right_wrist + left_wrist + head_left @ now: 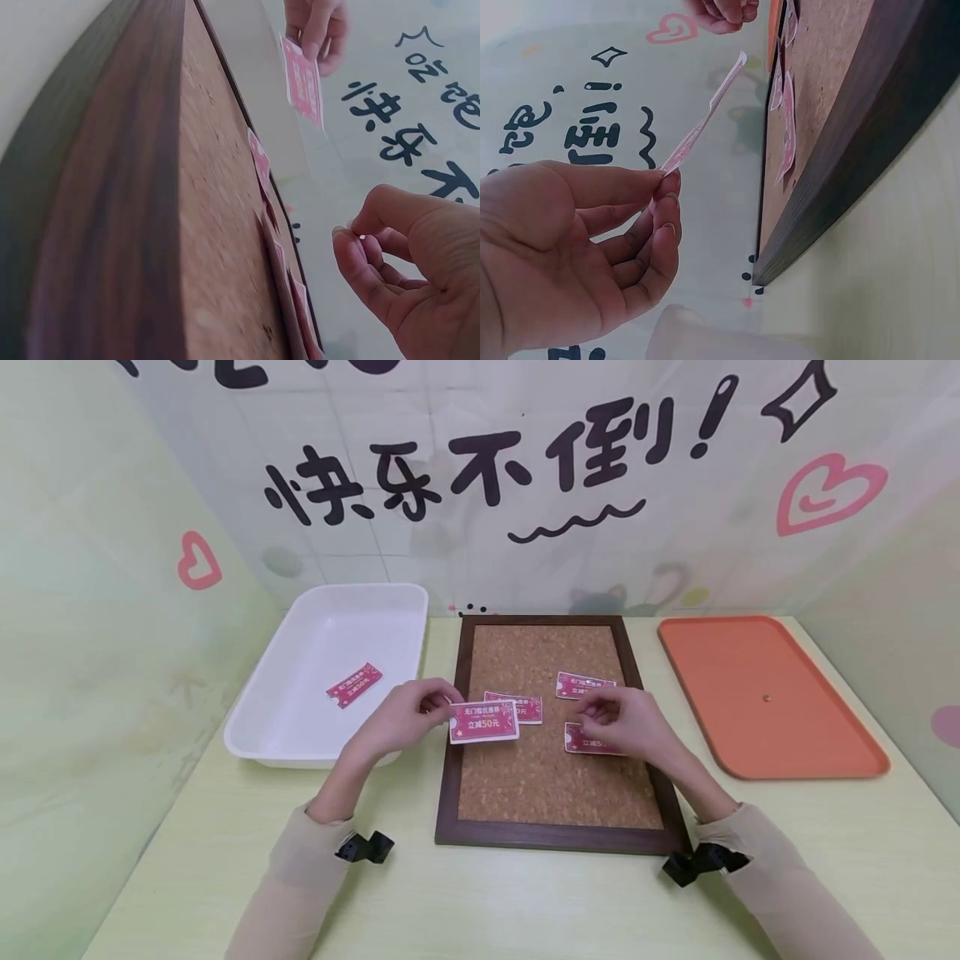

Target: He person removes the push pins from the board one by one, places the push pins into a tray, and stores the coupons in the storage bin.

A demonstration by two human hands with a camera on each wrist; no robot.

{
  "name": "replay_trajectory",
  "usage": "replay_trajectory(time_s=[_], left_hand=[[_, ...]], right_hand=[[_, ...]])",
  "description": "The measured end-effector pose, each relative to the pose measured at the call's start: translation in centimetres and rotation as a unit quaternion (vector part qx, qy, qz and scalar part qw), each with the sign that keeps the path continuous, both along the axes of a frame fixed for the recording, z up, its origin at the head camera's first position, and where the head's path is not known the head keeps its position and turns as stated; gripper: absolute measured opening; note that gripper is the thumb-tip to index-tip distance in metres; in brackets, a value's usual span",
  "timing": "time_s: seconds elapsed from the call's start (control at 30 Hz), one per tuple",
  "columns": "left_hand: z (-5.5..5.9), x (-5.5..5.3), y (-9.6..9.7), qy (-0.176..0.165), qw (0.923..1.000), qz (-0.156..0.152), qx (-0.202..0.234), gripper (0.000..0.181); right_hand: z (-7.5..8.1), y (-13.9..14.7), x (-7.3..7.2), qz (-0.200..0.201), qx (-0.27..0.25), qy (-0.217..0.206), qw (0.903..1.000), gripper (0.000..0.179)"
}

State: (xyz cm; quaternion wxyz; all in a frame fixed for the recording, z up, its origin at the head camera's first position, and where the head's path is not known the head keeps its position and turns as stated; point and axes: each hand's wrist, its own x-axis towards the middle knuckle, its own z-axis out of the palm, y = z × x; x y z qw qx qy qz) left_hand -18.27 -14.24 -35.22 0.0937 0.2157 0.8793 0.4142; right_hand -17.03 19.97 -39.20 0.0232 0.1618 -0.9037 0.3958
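Note:
My left hand [408,717] pinches one pink-and-white paper coupon [483,722] by its left edge, held up over the left side of a cork board [555,789]. In the left wrist view this coupon [705,124] is seen nearly edge-on between thumb and fingers. Behind it, another coupon [531,710] lies on the cork. Over the right part of the board, my right hand [626,718] has thumb and fingertips together, with a small white object [363,237] showing between them. An upper coupon [573,685] and a lower coupon [588,741] are partly hidden by this hand.
A white plastic tub [300,710] stands left of the board, with one coupon [355,685] inside. To the right lies an orange tray [780,735] with a tiny round object [767,698] on it. A dark wooden frame [555,837] borders the cork. A printed wall backs the table.

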Motion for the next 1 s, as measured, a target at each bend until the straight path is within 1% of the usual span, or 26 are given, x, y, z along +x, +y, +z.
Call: replay_trajectory(time_s=[0.2,0.43,0.5,0.6,0.7,0.83,1.0], left_hand=[[1.0,-0.2,-1.6,0.012,0.9992,0.036,0.014,0.016],[1.5,-0.6,-3.8,0.017,0.9969,0.074,0.020,0.017],[1.5,-0.6,-4.4,0.021,0.9962,0.082,0.018,0.018],[1.5,-0.7,-5.4,0.022,0.9951,0.094,0.019,0.019],[1.3,-0.9,-6.5,0.018,0.9939,0.107,0.019,0.020],[0.9,-1.2,-7.9,0.010,0.9918,0.126,0.021,0.023],[0.6,-1.5,-9.6,-0.005,0.9889,0.145,0.032,0.030]], right_hand=[[0.4,2.0,-0.1,-0.022,-0.005,0.017,0.9996,0.012],[0.6,4.5,-0.3,-0.033,-0.032,0.060,0.9972,0.009],[0.7,5.2,-0.4,-0.037,-0.034,0.063,0.9967,0.009],[0.9,6.2,-0.3,-0.051,-0.045,0.043,0.9967,0.012],[0.9,7.4,-0.4,-0.054,-0.056,0.038,0.9962,0.014],[0.2,9.1,-1.1,-0.047,-0.057,0.067,0.9950,0.013],[-0.4,11.5,-1.7,-0.064,-0.066,0.074,0.9929,0.015]])
